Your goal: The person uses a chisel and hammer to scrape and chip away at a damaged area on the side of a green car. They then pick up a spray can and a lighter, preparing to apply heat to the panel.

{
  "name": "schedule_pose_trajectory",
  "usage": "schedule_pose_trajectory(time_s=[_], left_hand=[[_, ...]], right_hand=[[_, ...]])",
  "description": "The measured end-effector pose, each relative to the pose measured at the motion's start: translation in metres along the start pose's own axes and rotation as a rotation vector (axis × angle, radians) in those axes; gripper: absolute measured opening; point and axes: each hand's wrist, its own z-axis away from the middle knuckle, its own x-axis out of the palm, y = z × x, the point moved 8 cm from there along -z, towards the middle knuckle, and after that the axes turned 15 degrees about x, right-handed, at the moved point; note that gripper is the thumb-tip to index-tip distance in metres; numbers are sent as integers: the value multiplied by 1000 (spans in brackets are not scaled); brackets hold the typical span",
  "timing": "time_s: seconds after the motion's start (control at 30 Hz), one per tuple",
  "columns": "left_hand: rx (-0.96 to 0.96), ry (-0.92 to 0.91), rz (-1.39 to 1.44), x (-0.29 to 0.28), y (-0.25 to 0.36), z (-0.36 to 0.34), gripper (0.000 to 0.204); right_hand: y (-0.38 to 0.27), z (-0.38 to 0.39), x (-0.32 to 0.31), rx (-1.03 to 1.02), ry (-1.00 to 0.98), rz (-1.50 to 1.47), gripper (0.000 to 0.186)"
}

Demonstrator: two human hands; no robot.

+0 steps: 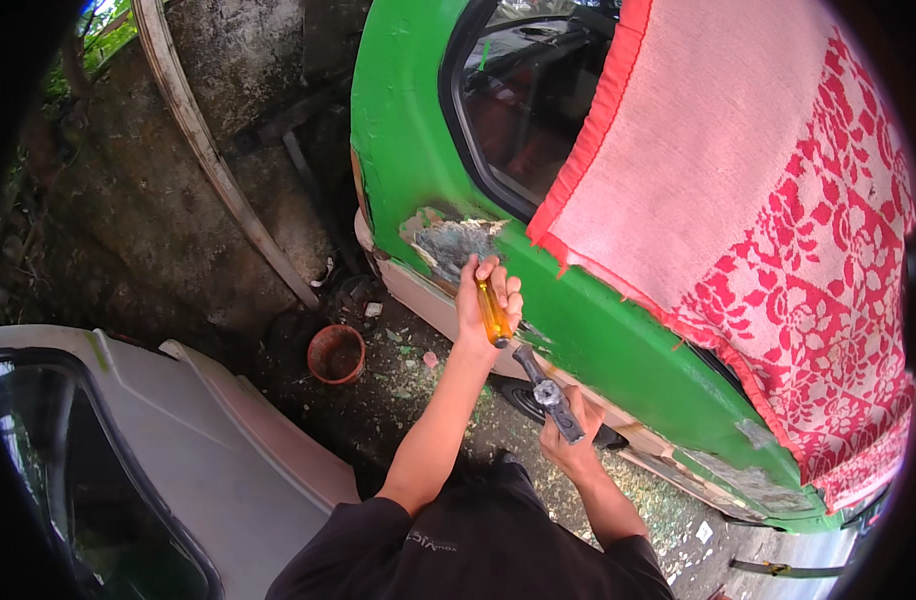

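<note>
My left hand (472,320) is closed round the translucent yellow handle of a screwdriver (493,318). The handle's dark butt end points back toward me, and the blade is hidden behind my fingers. Just beyond that hand, a rough grey patch (448,243) with chipped edges breaks the green paint of a car's body panel (408,140). Lower and to the right, my right hand (576,445) grips a hammer (548,392). One end of the hammer's dark metal head lies a little below the screwdriver's butt, seemingly apart from it; the hammer's handle is mostly hidden.
A red-and-pink floral cloth (738,150) drapes over the green car beside its dark window (528,100). At left stands a grey car body (208,440). A reddish pot (336,354) sits on the ground (403,380) among scattered paint chips. A long curved strip (213,160) leans behind.
</note>
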Motion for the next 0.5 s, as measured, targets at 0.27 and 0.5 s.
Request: schedule_pose_trajectory(time_s=[0.27,0.5], left_hand=[[-69,5,46,6,-9,10,38],[-89,-18,71,11,-11,12,38]], right_hand=[[6,11,-4,158,-49,-165,12],[2,13,-4,170,-75,-155,10]])
